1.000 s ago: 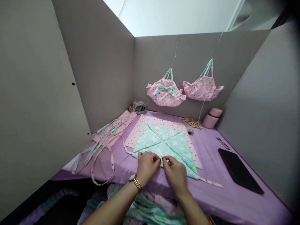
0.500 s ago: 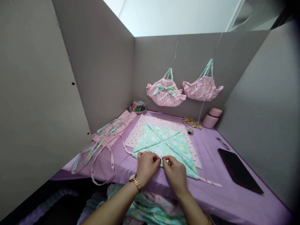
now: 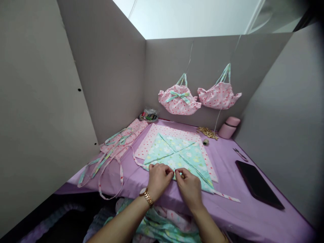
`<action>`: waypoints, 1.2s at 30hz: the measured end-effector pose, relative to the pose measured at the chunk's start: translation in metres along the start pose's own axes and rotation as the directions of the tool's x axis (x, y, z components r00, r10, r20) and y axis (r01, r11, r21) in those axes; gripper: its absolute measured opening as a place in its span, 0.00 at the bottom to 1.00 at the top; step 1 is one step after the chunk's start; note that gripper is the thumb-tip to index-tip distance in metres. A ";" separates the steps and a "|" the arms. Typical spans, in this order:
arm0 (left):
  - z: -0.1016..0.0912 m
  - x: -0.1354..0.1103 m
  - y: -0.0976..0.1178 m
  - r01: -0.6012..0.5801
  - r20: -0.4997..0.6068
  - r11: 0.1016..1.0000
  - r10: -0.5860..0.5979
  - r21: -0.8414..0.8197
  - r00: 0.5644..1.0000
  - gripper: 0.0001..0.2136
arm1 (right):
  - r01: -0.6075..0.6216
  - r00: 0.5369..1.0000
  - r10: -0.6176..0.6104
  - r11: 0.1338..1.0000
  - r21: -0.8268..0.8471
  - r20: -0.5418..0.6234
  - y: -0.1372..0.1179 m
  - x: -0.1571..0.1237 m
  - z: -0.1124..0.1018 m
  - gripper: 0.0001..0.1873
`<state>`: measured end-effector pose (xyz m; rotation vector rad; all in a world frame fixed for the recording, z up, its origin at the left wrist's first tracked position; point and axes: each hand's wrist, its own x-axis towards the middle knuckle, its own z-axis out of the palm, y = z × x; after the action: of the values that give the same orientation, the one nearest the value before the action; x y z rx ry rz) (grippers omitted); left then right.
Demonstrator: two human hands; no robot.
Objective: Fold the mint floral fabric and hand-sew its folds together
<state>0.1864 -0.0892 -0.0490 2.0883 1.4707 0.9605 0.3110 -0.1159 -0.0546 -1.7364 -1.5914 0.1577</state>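
Observation:
A mint-green floral fabric square [image 3: 162, 148] with crossing seams lies over a larger pink dotted cloth [image 3: 145, 146]. At its near edge, my left hand [image 3: 160, 177], a gold watch on its wrist, pinches thumb and forefinger together. My right hand [image 3: 188, 185] is closed in the same way just beside it, fingertips a little apart from the left ones. Whatever the fingertips hold is too small to make out. A bit of tan shows under the right fingers. Dotted ties [image 3: 227, 196] extend from the square's near corners.
Pink cloths with long ties [image 3: 121, 141] are piled at the left. Two gathered pink bags [image 3: 179, 104] hang at the back wall. Small tan pieces [image 3: 207, 132], a thread spool [image 3: 206, 142], a pink flask [image 3: 228, 128], snips [image 3: 240, 154] and a black tablet [image 3: 258, 184] lie right.

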 end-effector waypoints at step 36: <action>0.000 0.000 0.000 -0.005 0.010 1.000 0.005 0.018 1.000 0.08 | 0.008 0.999 -0.007 1.000 -0.025 0.038 0.002 0.002 0.001 0.16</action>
<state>0.1865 -0.0896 -0.0487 2.1075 1.4744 0.9408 0.3122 -0.1139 -0.0560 -1.7558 -1.6341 0.1686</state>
